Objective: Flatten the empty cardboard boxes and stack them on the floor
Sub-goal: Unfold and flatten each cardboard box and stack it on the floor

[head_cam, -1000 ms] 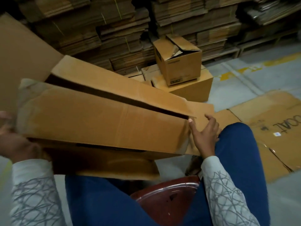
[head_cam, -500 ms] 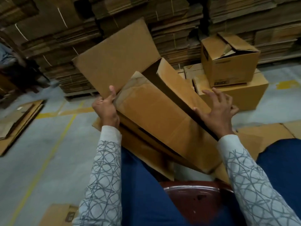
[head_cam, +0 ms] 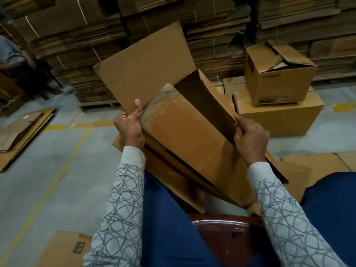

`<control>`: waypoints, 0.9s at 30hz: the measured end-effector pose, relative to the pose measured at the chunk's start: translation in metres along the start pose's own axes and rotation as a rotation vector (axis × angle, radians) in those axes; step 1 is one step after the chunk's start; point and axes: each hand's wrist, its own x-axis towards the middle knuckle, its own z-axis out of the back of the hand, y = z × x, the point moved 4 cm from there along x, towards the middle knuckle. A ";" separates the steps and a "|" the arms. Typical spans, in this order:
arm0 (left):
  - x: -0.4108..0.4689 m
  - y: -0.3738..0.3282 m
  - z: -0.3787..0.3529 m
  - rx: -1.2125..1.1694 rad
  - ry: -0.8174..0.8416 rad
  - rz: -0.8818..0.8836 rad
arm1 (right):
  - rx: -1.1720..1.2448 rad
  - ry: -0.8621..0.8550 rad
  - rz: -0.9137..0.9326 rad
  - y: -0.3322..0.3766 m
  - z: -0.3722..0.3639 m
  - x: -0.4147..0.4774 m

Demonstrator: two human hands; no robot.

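A large brown cardboard box (head_cam: 185, 132), partly collapsed with its flaps open, rests tilted across my lap. My left hand (head_cam: 130, 128) grips its left edge, thumb up against the big rear flap (head_cam: 146, 64). My right hand (head_cam: 250, 137) pinches the edge of the dark inner flap (head_cam: 208, 105) on the right side. Two intact boxes stand behind: a small one (head_cam: 277, 79) with a crumpled top sits on a wider one (head_cam: 279, 120). Flattened cardboard (head_cam: 316, 166) lies on the floor at the right.
Tall stacks of flat cardboard (head_cam: 212, 26) line the back. More flat sheets (head_cam: 21, 132) lie on the floor at left, another piece (head_cam: 63, 249) near my left leg. A red plastic seat (head_cam: 225, 234) is under me. A seated person (head_cam: 11, 60) is at far left.
The box has swung from lying sideways to tilting up in front of me. My right hand moved from resting on the panel to pinching the inner flap's edge. The view turned left.
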 end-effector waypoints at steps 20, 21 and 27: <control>0.094 -0.074 -0.095 -0.554 0.133 0.218 | 0.258 -0.456 0.125 0.051 0.117 0.078; 0.095 -0.084 -0.099 -0.547 0.143 0.189 | 0.256 -0.432 0.128 0.048 0.118 0.074; 0.093 -0.095 -0.109 -0.442 0.358 0.159 | 0.396 -0.392 -0.049 0.023 0.114 0.053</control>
